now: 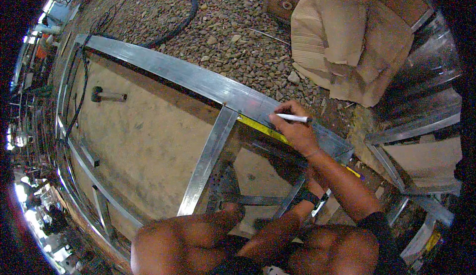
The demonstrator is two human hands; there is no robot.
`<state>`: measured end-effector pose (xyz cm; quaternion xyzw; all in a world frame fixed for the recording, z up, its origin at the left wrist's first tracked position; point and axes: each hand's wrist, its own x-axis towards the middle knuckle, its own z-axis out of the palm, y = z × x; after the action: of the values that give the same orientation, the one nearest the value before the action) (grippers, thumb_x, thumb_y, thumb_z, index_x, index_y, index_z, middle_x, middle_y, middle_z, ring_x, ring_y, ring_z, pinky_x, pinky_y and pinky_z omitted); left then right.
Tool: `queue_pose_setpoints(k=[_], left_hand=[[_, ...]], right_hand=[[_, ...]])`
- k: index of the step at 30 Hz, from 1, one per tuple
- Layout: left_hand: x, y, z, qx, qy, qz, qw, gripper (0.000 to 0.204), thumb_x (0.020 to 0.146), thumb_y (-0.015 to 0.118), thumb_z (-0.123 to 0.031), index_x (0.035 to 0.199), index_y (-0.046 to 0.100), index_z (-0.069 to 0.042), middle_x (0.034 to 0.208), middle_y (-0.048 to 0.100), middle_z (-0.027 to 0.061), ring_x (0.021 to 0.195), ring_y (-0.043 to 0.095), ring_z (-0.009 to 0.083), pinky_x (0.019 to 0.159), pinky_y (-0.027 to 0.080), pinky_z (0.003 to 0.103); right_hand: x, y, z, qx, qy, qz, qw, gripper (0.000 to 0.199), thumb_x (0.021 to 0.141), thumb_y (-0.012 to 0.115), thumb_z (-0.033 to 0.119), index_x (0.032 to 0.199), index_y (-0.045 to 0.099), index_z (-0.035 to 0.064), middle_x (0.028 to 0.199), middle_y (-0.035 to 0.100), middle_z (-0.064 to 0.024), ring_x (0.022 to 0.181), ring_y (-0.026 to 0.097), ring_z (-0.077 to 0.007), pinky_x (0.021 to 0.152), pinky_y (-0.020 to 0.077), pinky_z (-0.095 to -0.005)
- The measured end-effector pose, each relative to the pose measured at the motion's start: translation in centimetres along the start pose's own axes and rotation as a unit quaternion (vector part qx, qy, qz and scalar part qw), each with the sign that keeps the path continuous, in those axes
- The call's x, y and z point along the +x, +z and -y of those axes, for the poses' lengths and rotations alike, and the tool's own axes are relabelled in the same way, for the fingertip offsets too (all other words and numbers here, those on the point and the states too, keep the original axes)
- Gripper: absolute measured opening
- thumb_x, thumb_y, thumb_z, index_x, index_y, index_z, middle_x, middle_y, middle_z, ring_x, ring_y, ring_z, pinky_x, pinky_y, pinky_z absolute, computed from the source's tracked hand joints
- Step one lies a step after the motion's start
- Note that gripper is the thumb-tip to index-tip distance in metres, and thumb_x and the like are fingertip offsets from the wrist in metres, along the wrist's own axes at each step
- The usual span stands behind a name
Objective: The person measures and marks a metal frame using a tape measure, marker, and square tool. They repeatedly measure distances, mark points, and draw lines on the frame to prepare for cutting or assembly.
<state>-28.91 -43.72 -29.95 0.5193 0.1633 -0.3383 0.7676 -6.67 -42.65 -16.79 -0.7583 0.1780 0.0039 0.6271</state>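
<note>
Right hand (pixel 296 128): closed on white marker (pixel 292 118), tip pointing right, resting on far rail of metal frame (pixel 163 67). Yellow tape measure (pixel 263 128) laid along rail's near edge, just under hand. Left hand: hidden below frame, grip not discernible. Far beyond rail: gravel (pixel 238 32), open; cardboard (pixel 347 42) far right.

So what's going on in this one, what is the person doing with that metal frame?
A person crouches over a silver metal frame lying on a sandy board beside gravel. The right hand holds a white marker pen against the frame's top bar, next to a yellow tape measure stretched along that bar. The left hand, with a black wristwatch, reaches under the right arm toward the tape; what it grips is hidden. Torn brown cardboard lies on the gravel beyond.
</note>
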Motion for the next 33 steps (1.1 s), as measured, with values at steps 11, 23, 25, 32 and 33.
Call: queue_pose_setpoints(k=[11, 23, 25, 32, 33], left_hand=[[0.1, 0.3, -1.6, 0.007, -0.002, 0.0, 1.0, 0.032, 0.094, 0.063, -0.019, 0.123, 0.057, -0.005, 0.123, 0.062, 0.0129, 0.115, 0.056, 0.0258, 0.098, 0.047, 0.042], [0.6, 0.3, -2.8, 0.004, -0.001, 0.032, 0.999, 0.034, 0.092, 0.066, -0.018, 0.122, 0.057, -0.004, 0.123, 0.06, 0.0135, 0.116, 0.055, 0.0278, 0.101, 0.044, 0.044], [0.5, -0.8, -2.7, 0.01, 0.022, 0.023, 0.999, 0.035, 0.092, 0.066, -0.018, 0.122, 0.056, -0.004, 0.123, 0.06, 0.0136, 0.116, 0.054, 0.0281, 0.101, 0.044, 0.044], [-0.6, 0.5, -6.5, 0.322, 0.22, -0.109, 0.914, 0.046, 0.082, 0.08, -0.028, 0.112, 0.058, -0.001, 0.115, 0.057, 0.0161, 0.105, 0.054, 0.0314, 0.095, 0.044, 0.044], [-0.7, 0.5, -7.1, 0.314, 0.234, -0.094, 0.915, 0.039, 0.084, 0.078, -0.027, 0.109, 0.061, -0.001, 0.112, 0.06, 0.0167, 0.103, 0.056, 0.0302, 0.094, 0.045, 0.042]], right_hand=[[-0.1, 0.6, 0.5, -0.068, -0.064, 0.047, 0.995, 0.021, 0.084, 0.077, 0.021, 0.08, 0.063, 0.006, 0.074, 0.063, -0.0022, 0.067, 0.057, -0.0093, 0.061, 0.0476, -0.0292], [-1.2, -2.7, 1.9, -0.012, -0.063, -0.058, 0.996, 0.025, 0.09, 0.071, 0.025, 0.105, 0.065, 0.0058, 0.094, 0.07, -0.0092, 0.086, 0.065, -0.015, 0.079, 0.0521, -0.0316], [-3.2, -6.6, 3.9, -0.081, -0.072, -0.069, 0.992, 0.033, 0.091, 0.069, 0.027, 0.116, 0.063, 0.007, 0.105, 0.071, -0.0106, 0.096, 0.067, -0.0204, 0.088, 0.0515, -0.0347], [-18.5, -19.3, -0.9, -0.342, 0.071, -0.065, 0.935, 0.066, 0.08, 0.08, 0.031, 0.133, 0.048, 0.0083, 0.13, 0.058, -0.0179, 0.121, 0.056, -0.0345, 0.102, 0.0447, -0.0417], [-19.8, -19.3, -1.8, -0.322, 0.098, -0.078, 0.938, 0.067, 0.08, 0.081, 0.031, 0.133, 0.048, 0.0082, 0.129, 0.057, -0.0185, 0.121, 0.056, -0.0347, 0.102, 0.0443, -0.0421]])
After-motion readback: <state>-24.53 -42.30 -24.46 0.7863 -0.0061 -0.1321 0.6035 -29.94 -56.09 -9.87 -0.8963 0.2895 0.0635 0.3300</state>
